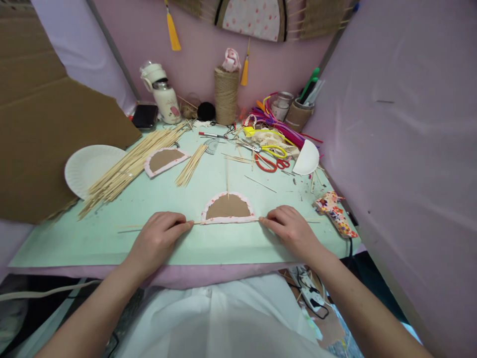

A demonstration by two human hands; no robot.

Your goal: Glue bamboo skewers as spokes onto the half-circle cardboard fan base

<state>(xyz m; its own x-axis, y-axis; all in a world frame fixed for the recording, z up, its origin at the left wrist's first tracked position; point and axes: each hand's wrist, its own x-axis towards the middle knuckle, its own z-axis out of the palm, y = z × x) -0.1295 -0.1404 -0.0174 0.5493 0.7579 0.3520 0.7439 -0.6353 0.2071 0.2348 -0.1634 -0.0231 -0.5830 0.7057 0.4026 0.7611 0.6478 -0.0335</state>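
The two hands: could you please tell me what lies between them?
In the head view, a pink-edged cardboard semicircle, with wooden stick showing at both ends.

You have two cloth-edged half-discs (229, 209): one between your fingers (187, 225), one beyond your left ones; beyond your right, two scissors (257, 148).

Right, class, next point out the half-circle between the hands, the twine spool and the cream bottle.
Nearer half-circle (231, 211), head view: its brown middle.
Twine spool (225, 97), head view: its wound side.
Cream bottle (168, 105), head view: its body.
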